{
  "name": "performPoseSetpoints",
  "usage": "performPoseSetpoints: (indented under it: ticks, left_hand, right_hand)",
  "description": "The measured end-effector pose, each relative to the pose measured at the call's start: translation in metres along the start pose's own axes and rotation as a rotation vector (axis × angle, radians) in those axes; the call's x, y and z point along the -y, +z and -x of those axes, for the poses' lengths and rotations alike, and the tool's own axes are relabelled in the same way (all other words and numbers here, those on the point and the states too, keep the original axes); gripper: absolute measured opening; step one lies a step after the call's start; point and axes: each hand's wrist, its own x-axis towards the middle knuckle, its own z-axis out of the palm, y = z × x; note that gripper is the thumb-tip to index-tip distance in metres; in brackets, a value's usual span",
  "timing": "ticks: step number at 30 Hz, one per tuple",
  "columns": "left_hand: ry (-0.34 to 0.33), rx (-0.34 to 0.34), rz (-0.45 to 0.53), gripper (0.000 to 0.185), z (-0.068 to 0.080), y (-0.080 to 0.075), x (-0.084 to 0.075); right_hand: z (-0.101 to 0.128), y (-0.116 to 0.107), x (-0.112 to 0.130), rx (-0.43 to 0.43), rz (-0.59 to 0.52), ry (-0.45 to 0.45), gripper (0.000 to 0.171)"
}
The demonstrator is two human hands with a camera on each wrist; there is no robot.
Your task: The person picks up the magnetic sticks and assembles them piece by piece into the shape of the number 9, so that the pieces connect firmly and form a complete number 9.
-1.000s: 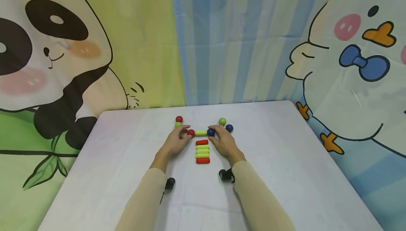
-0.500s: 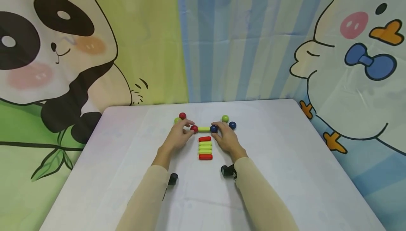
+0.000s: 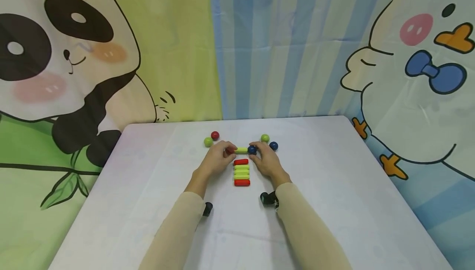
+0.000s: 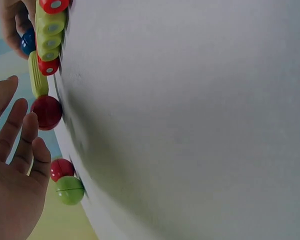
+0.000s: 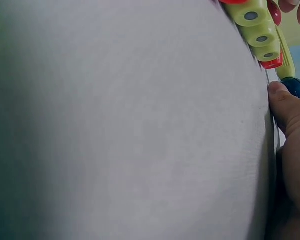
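A yellow-green rod [image 3: 242, 150] lies crosswise between a red ball [image 4: 48, 111] and a dark blue ball [image 3: 252, 150], one at each end. My left hand [image 3: 217, 157] is at the red ball, largely covering it in the head view. In the left wrist view its fingers are extended beside the ball, with the thumb apart from it. My right hand [image 3: 268, 160] pinches the blue ball between thumb and fingers. Just nearer to me lies a row of rods: a red one [image 3: 241, 162], several yellow-green ones [image 3: 241, 171] and another red one [image 3: 242, 182]. Grey round spots mark their ends.
Behind my left hand sit a green ball [image 3: 208, 142] and a second red ball [image 3: 215, 135]. Beyond my right hand are another green ball [image 3: 265, 137] and another blue ball [image 3: 273, 146]. The white table [image 3: 156, 171] ends at a cartoon-printed curtain [image 3: 185, 47].
My left hand has moved right over the red ball, covering more of it and uncovering the green ball behind. The right hand stays at the blue ball. The head view has shifted slightly.
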Motion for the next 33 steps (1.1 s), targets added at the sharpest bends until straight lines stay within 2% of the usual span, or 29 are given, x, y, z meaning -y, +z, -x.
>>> performPoseSetpoints:
  ticks: [12, 20, 29, 33]
  left_hand:
    - [0.001, 0.108, -0.077, 0.023, -0.008, 0.014, -0.020]
    - [0.004, 0.172, -0.283, 0.024, -0.011, 0.015, -0.022]
    - [0.018, 0.186, -0.260, 0.020, -0.017, 0.020, -0.018]
    - [0.017, 0.172, -0.252, 0.016, -0.017, 0.021, -0.015]
  right_hand:
    - [0.001, 0.000, -0.005, -0.008, -0.019, -0.003, 0.045]
    - [-0.001, -0.001, -0.002, -0.013, -0.018, -0.012, 0.046]
    - [0.001, -0.002, 0.000, -0.020, -0.018, -0.008, 0.046]
    - [0.000, -0.001, 0.000, -0.011, -0.008, 0.001, 0.046]
